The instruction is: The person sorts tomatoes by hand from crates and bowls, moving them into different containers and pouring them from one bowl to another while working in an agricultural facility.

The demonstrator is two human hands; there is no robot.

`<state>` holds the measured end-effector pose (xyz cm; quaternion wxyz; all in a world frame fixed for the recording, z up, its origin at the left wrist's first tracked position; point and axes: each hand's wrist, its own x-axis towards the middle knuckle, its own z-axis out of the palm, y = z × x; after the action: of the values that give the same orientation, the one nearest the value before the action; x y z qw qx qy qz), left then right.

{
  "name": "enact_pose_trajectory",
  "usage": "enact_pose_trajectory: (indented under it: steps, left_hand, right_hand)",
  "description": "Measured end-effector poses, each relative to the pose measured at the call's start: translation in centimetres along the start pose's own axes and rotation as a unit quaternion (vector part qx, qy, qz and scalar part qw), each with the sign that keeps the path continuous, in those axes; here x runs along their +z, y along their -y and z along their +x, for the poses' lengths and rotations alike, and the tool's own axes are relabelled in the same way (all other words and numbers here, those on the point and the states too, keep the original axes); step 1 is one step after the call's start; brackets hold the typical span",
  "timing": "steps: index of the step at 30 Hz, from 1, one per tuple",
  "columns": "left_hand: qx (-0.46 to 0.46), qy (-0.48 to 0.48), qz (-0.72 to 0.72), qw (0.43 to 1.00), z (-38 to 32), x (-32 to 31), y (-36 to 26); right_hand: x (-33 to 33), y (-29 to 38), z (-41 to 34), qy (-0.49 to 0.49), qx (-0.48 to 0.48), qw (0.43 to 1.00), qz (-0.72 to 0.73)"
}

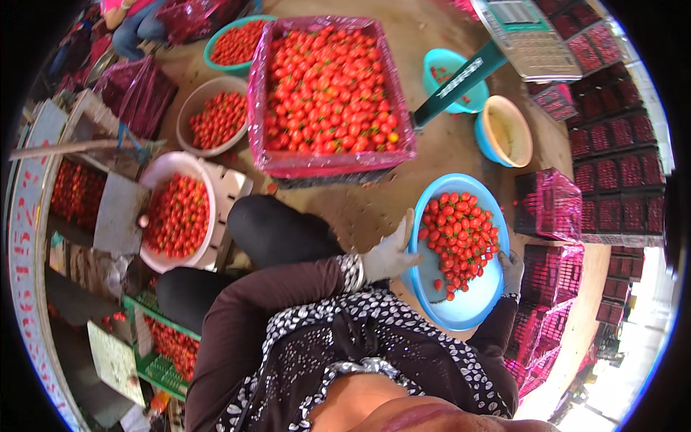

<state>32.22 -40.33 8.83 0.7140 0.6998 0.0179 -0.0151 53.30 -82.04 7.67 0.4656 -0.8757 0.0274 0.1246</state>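
A light blue plastic basin (488, 302) is tilted at my right side, with a heap of small red tomatoes (461, 235) in it. My left hand (390, 254), in a grey glove, is against the basin's left rim, its thumb and fingers spread. The gloved right hand (511, 270) grips the opposite rim; some of its fingers are hidden behind the wall. In front of my knees stands a crate lined with pink plastic film (334, 163), heaped with the same kind of tomatoes.
Left of my knees, a pale pink basin (208, 237) holds tomatoes. A digital scale (540, 48) stands on a green post (459, 86) beyond the crate. Film-lined crates (548, 275) stand close by my right arm. A person (132, 27) sits at the upper left.
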Motion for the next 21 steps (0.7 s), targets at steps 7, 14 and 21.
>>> enact_pose_trajectory:
  steps: [7, 14, 21]
  left_hand:
    - [-0.149, -0.069, -0.040, 0.986, 3.9, -1.8, 16.4]
    - [-0.449, -0.145, 0.068, 0.879, 6.7, -5.1, 20.6]
    - [-0.298, -0.046, 0.302, 0.904, 5.6, -4.8, 10.7]
  right_hand:
    - [7.3, -9.0, 3.4, -0.033, -0.128, 0.971, -0.198]
    - [18.1, -11.9, 7.4, -0.007, -0.068, 0.950, -0.305]
    - [24.7, -11.4, 5.7, -0.121, 0.058, 0.908, -0.396]
